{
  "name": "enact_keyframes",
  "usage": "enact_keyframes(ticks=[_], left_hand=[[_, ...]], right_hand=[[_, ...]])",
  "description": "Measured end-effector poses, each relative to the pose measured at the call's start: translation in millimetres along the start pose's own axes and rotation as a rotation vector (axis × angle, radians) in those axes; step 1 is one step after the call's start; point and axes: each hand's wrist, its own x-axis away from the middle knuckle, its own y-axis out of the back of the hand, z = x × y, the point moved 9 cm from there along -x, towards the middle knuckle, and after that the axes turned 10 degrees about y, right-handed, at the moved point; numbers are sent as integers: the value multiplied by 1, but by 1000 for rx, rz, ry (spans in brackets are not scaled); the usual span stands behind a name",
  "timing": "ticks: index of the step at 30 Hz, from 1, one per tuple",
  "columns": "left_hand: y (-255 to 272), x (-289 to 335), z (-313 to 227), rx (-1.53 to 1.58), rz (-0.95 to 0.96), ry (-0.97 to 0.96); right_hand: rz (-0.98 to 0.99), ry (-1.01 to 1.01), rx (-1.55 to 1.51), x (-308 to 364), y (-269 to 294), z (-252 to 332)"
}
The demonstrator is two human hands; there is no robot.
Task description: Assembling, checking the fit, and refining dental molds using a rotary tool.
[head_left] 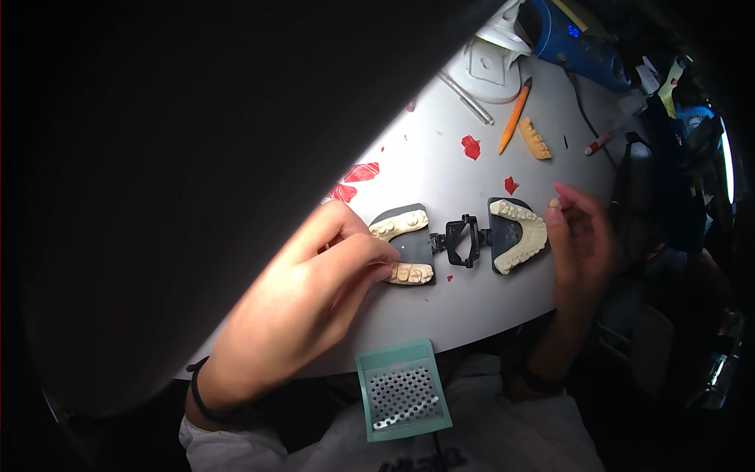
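An opened dental model lies on the table, two cream tooth arches on black bases joined by a black hinge articulator (462,241). My left hand (307,287) is closed at the left arch (411,273), thumb and finger pinched against its near row of teeth; the fingertips partly hide the arch's front. The right arch (531,242) lies with its curved front toward my right hand (582,240). That hand is raised beside it, thumb and forefinger pinching a small tooth-coloured piece (554,204), probably a crown or single tooth.
Beyond the model lie an orange carving pencil (516,116), a tan tooth-model piece (535,139), a silver pen-like tool (469,99) and red scraps (471,147). A blue device (578,43) stands far right. A green-rimmed perforated tray (403,391) sits at the near edge. A dark shape blocks the upper left.
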Motion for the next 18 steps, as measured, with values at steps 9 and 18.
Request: enact_keyframes(ticks=[9,18], left_hand=[[-5,1,12,68,33,86],[-10,0,8,-82,64,46]], right_hand=[[-49,50,-19,4,5,3],[-41,72,-46,5,6,-1]])
